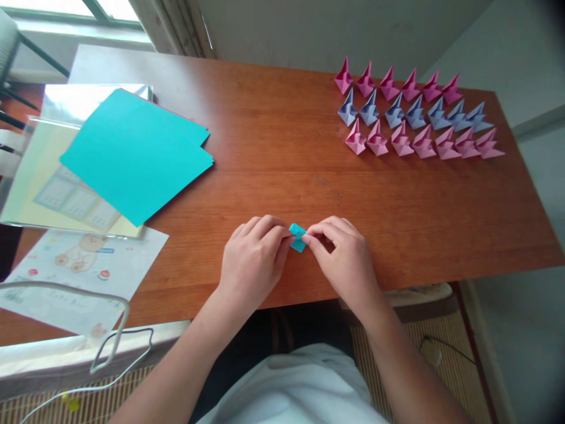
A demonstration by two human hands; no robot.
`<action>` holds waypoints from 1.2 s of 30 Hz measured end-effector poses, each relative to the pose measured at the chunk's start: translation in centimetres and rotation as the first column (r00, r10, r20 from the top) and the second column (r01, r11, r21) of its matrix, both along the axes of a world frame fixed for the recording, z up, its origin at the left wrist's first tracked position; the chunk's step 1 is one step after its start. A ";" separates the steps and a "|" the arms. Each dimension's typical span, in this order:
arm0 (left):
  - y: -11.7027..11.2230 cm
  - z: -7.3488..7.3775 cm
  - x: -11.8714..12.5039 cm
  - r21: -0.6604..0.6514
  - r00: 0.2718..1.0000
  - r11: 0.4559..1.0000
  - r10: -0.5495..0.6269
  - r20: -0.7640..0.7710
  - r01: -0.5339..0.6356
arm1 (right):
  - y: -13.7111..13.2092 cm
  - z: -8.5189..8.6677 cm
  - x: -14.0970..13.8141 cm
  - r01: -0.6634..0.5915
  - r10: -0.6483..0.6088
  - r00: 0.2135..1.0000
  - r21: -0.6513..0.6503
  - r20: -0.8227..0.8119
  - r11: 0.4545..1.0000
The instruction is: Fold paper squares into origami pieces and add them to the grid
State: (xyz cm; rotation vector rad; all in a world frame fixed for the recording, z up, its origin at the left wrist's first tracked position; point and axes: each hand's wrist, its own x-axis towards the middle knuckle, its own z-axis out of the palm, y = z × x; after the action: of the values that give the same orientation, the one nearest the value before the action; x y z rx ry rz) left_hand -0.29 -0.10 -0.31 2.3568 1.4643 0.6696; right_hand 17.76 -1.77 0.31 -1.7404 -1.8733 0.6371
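A small folded piece of teal paper point(297, 237) lies on the wooden table point(282, 153) near its front edge. My left hand point(253, 259) pinches its left side with curled fingers. My right hand point(342, 256) pinches its right side the same way. Both hands rest on the tabletop, and most of the paper piece is hidden between the fingertips.
Teal paper sheets point(132, 150) lie at the left on a shiny plastic package point(53, 171) and a printed sheet point(88, 265). At the far right stand three rows of folded paper figures: dark pink point(397, 85), blue point(415, 115), light pink point(424, 143). A white cable point(110, 347) hangs at lower left.
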 end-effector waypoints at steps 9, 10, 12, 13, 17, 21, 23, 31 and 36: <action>-0.1 0.5 0.7 -0.055 0.997 0.997 0.057 -0.051 -0.060 | 1.6 1.1 -0.3 -0.027 0.033 0.998 -0.123 0.046 0.992; -0.1 0.5 0.8 -0.062 0.997 0.996 0.062 -0.055 -0.066 | 1.7 1.2 -0.4 -0.031 0.038 0.998 -0.133 0.053 0.991; -0.1 0.5 0.9 -0.066 0.995 0.995 0.069 -0.072 -0.074 | 1.8 1.3 -0.5 -0.040 0.050 0.997 -0.147 0.063 0.988; -0.1 0.4 0.9 -0.062 0.994 0.995 0.072 -0.083 -0.077 | 1.9 1.3 -0.5 -0.044 0.055 0.996 -0.152 0.068 0.987; -0.1 0.2 1.0 -0.038 0.989 0.993 0.104 -0.107 -0.109 | 2.1 1.4 -0.4 -0.047 0.064 0.993 -0.165 0.099 0.985; -0.1 -0.1 0.9 -0.041 0.992 0.994 0.101 -0.069 -0.104 | 1.9 1.4 -0.5 -0.063 0.084 0.989 -0.168 0.122 0.984; 0.0 -0.2 0.7 -0.033 0.995 0.995 0.091 -0.032 -0.092 | 1.6 1.3 -0.5 -0.069 0.087 0.989 -0.147 0.119 0.987; -0.2 0.0 0.5 -0.075 0.991 0.994 0.093 0.101 -0.085 | 0.0 0.5 0.7 -0.081 0.081 0.980 0.004 -0.183 0.997; -0.3 0.3 0.1 -0.163 0.963 0.986 0.075 0.260 -0.033 | -0.3 0.2 0.7 -0.036 -0.005 0.877 -0.075 -0.481 0.996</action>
State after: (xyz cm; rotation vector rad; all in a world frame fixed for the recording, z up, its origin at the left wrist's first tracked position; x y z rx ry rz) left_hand -0.19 -0.38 0.03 2.0261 1.4110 0.8159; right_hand 18.45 -2.09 0.56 -1.4406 -1.5275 1.0583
